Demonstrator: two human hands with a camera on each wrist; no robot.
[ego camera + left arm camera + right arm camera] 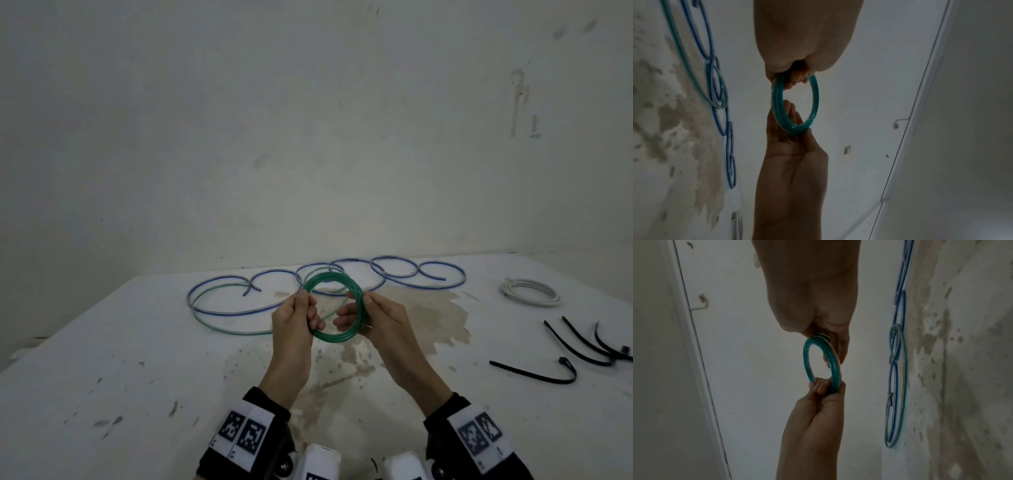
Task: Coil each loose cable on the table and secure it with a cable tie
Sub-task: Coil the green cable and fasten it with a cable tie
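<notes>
A green cable coil [334, 337] of several turns is held upright above the white table [137, 377]. My left hand [308, 308] pinches its left side. The right hand [359, 310] grips its right side, with fingers through the ring. A loose green tail [239, 332] runs from the coil over the table to the left. In the left wrist view my left hand [795, 73] holds the coil [815, 97] from above. In the right wrist view my right hand [828, 337] holds the coil [807, 356] opposite the left hand [824, 394].
A long blue cable [442, 287] lies in loose loops along the table's far side, behind the hands. A white coiled cable [529, 291] sits at the far right. Several black cable ties [534, 375] lie near the right edge. A wall rises close behind the table.
</notes>
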